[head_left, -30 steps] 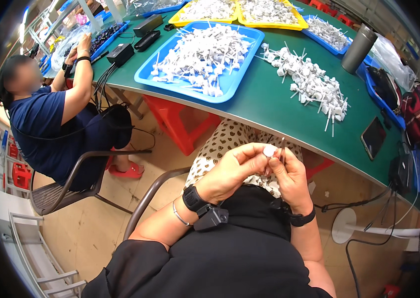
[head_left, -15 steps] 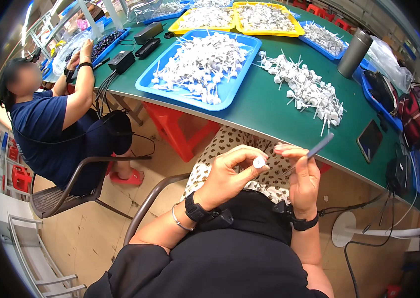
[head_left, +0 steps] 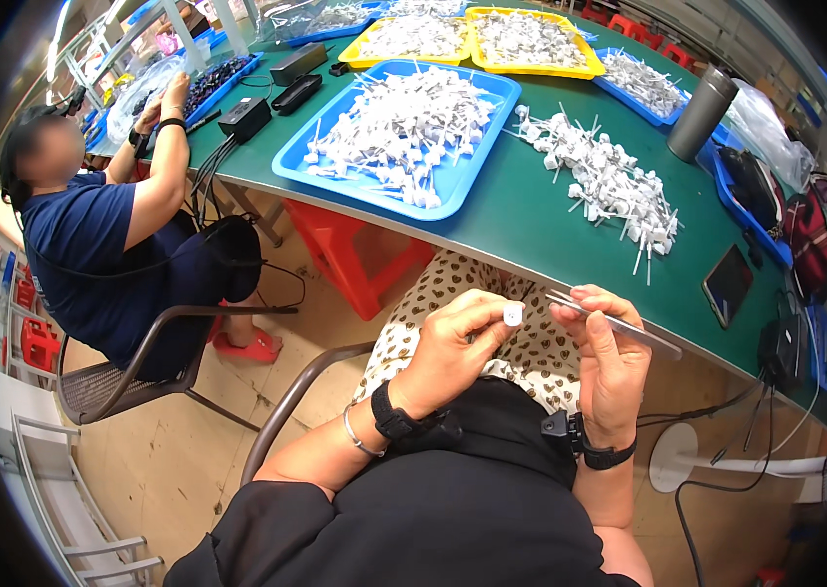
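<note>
My left hand (head_left: pixel 453 347) pinches a small white plastic part (head_left: pixel 513 313) between thumb and fingertips, held over my lap. Close beside it, my right hand (head_left: pixel 609 357) grips thin metal tweezers (head_left: pixel 614 326) that point to the right. The two hands are a little apart, both below the near edge of the green table (head_left: pixel 531 220). A loose pile of small white parts with thin stems (head_left: pixel 604 181) lies on the table just beyond my hands. A blue tray (head_left: pixel 404 127) heaped with the same parts sits to the left of that pile.
Yellow trays (head_left: pixel 531 39) and more blue trays hold parts at the back. A grey metal flask (head_left: pixel 702 112) and a dark phone (head_left: pixel 727 284) are on the right side. A person in a dark blue shirt (head_left: pixel 91 245) sits at the left on a chair, hands on the table. A red stool (head_left: pixel 355 254) stands under the table.
My hands were joined around the part; they have come apart, and the right hand has drawn the tweezers away to the right.
</note>
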`<control>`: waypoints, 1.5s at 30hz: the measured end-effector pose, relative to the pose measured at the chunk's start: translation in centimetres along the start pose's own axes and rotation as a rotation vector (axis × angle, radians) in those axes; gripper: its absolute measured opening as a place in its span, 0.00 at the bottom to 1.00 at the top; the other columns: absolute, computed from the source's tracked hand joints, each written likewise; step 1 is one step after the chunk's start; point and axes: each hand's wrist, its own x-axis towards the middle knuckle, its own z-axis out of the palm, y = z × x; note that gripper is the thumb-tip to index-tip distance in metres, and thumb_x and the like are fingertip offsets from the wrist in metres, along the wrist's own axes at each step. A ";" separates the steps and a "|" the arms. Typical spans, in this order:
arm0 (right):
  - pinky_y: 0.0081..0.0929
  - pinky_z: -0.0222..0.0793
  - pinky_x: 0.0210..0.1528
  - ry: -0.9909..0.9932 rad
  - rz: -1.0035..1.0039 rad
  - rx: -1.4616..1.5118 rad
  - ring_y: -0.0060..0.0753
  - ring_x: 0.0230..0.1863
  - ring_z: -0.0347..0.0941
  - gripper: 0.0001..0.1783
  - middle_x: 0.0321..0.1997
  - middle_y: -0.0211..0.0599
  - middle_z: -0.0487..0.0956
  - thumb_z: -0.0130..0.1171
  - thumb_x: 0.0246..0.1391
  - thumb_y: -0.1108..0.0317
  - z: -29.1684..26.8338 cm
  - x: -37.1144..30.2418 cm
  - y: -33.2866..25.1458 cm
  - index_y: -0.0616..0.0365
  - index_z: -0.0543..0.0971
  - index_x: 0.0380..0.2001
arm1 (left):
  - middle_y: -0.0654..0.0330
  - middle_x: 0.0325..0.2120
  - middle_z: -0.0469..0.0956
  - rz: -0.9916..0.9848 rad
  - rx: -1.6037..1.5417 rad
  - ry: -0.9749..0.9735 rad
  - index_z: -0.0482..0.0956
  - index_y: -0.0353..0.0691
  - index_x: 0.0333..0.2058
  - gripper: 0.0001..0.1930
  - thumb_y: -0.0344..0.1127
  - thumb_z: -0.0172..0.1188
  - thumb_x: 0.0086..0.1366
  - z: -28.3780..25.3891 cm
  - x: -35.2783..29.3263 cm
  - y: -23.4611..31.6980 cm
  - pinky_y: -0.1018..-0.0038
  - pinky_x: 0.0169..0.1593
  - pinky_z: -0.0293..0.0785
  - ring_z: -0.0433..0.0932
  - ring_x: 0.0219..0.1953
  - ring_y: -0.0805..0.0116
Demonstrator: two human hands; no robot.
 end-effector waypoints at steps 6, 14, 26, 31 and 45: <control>0.41 0.78 0.58 -0.044 0.076 0.055 0.42 0.52 0.80 0.14 0.53 0.52 0.80 0.56 0.65 0.77 0.5 -0.2 -0.2 0.69 0.75 0.52 | 0.58 0.37 0.82 0.084 0.045 0.020 0.84 0.34 0.41 0.07 0.24 0.64 0.65 0.1 -0.2 -0.5 0.76 0.38 0.78 0.81 0.35 0.70; 0.32 0.77 0.57 0.029 -0.174 -0.316 0.36 0.52 0.79 0.12 0.55 0.49 0.79 0.57 0.64 0.79 -0.7 0.3 0.3 0.68 0.77 0.49 | 0.59 0.36 0.82 0.041 -0.005 0.025 0.84 0.35 0.41 0.07 0.24 0.64 0.65 0.1 -0.4 -0.4 0.76 0.37 0.77 0.80 0.35 0.72; 0.22 0.72 0.37 0.178 -0.303 -1.011 0.21 0.35 0.76 0.06 0.39 0.34 0.83 0.62 0.61 0.75 -2.8 1.7 -0.6 0.64 0.82 0.41 | 0.59 0.36 0.81 0.060 -0.039 -0.033 0.84 0.36 0.45 0.10 0.22 0.63 0.65 1.0 -0.6 -1.1 0.79 0.37 0.77 0.81 0.35 0.73; 0.18 0.70 0.37 0.169 -0.142 -0.688 0.17 0.36 0.74 0.06 0.39 0.34 0.83 0.62 0.62 0.76 -2.1 0.9 -1.3 0.65 0.81 0.41 | 0.59 0.36 0.81 0.095 -0.004 -0.022 0.84 0.35 0.44 0.09 0.22 0.63 0.65 0.8 -0.7 -1.3 0.78 0.37 0.77 0.81 0.35 0.72; 0.22 0.77 0.45 -0.094 -0.157 -0.442 0.28 0.43 0.80 0.07 0.45 0.42 0.82 0.60 0.62 0.78 0.9 -1.4 1.4 0.68 0.79 0.43 | 0.58 0.32 0.79 0.141 0.043 0.071 0.83 0.34 0.39 0.08 0.21 0.65 0.60 0.4 -0.7 -1.1 0.74 0.33 0.75 0.79 0.29 0.68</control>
